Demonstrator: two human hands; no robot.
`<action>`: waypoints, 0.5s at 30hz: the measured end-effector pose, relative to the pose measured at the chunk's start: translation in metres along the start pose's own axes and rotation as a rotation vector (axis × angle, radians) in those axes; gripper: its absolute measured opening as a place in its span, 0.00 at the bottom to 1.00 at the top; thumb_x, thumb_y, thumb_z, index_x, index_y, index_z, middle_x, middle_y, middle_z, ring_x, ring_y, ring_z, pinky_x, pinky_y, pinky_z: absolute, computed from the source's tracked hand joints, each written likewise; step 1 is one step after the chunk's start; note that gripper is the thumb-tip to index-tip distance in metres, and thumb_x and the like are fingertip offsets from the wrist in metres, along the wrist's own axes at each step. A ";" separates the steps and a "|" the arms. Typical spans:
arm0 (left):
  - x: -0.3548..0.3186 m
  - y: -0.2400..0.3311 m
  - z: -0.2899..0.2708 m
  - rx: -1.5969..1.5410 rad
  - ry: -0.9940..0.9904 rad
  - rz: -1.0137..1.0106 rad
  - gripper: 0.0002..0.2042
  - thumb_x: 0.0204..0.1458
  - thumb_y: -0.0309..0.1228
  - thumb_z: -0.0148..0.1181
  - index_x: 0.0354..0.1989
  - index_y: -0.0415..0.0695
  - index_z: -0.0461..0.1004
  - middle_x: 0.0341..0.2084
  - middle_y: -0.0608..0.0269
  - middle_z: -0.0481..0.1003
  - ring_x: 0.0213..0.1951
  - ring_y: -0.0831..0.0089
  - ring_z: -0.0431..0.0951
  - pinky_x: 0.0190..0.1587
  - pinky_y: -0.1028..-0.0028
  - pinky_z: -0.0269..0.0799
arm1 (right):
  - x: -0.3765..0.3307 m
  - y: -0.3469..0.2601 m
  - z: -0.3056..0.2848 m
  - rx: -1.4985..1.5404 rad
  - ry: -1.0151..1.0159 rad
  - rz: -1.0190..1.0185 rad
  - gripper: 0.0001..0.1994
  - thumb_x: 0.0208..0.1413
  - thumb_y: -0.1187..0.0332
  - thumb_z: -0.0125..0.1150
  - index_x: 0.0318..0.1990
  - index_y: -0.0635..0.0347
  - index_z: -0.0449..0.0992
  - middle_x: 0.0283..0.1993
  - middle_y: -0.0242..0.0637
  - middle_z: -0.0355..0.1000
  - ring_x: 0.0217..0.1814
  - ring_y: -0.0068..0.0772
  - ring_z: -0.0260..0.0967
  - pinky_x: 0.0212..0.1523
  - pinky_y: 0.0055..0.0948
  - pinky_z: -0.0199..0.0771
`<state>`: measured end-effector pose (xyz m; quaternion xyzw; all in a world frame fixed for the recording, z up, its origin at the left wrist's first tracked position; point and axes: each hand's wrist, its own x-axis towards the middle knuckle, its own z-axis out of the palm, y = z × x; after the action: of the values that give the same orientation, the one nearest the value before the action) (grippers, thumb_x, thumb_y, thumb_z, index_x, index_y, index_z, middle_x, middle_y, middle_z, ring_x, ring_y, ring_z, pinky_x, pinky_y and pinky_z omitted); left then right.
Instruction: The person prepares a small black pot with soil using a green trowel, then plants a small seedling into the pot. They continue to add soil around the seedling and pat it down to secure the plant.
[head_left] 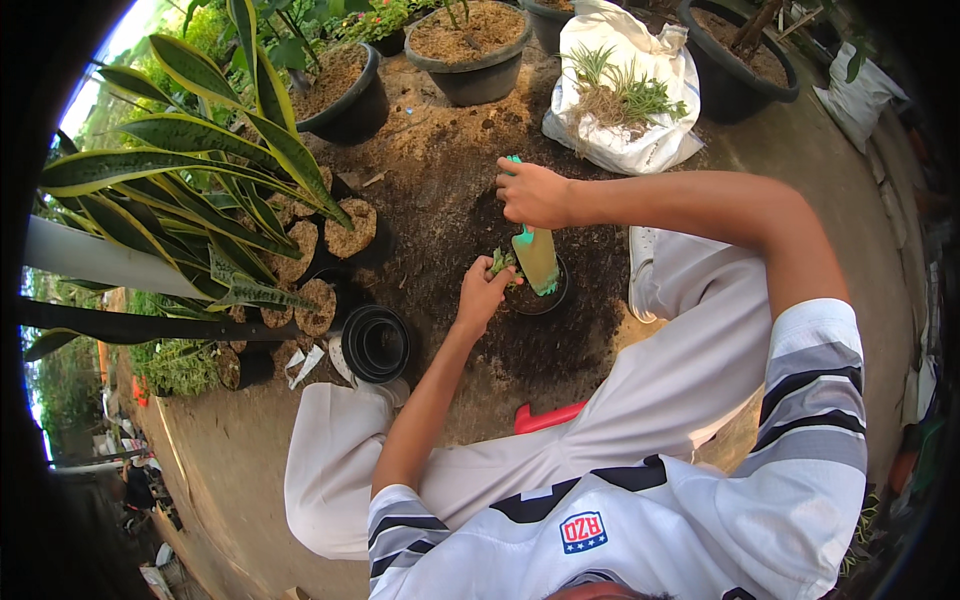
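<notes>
My right hand is closed round the teal handle of a garden trowel. The blade, dull yellow with a teal edge, points down into a small round pot on the dark soil in front of me. Just left of the blade, my left hand pinches a small green plant at the pot's rim. Its roots are hidden by my fingers and the trowel. What the pot contains is mostly hidden behind the blade.
Snake plants crowd the left side. Nested black pots stand beside my left leg. A white sack bearing uprooted plants lies ahead, near large black planters. A red object sits between my legs.
</notes>
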<state>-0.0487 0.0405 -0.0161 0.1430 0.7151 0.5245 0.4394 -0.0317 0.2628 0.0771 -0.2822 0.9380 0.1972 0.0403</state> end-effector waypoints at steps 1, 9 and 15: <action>0.001 0.001 0.000 0.012 -0.007 -0.005 0.07 0.65 0.31 0.58 0.42 0.43 0.69 0.30 0.64 0.81 0.26 0.84 0.71 0.29 0.76 0.64 | 0.000 -0.001 0.000 -0.007 -0.002 0.004 0.10 0.44 0.54 0.72 0.29 0.47 0.87 0.36 0.25 0.80 0.53 0.32 0.73 0.64 0.40 0.58; 0.005 -0.011 -0.004 0.032 0.012 0.062 0.08 0.64 0.32 0.60 0.42 0.42 0.70 0.31 0.62 0.81 0.28 0.81 0.75 0.29 0.75 0.67 | -0.001 0.006 -0.044 0.097 -0.240 0.033 0.18 0.50 0.45 0.72 0.34 0.49 0.86 0.36 0.28 0.81 0.52 0.35 0.75 0.62 0.42 0.58; 0.005 0.000 0.000 0.391 0.087 0.276 0.12 0.60 0.33 0.65 0.40 0.39 0.70 0.30 0.57 0.79 0.28 0.68 0.78 0.33 0.66 0.72 | -0.026 0.016 -0.043 0.310 -0.444 0.310 0.25 0.51 0.41 0.71 0.40 0.54 0.84 0.38 0.37 0.82 0.46 0.44 0.80 0.58 0.48 0.63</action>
<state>-0.0515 0.0438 -0.0182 0.2989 0.7951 0.4368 0.2963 -0.0174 0.2719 0.1272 -0.0763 0.9571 0.1123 0.2561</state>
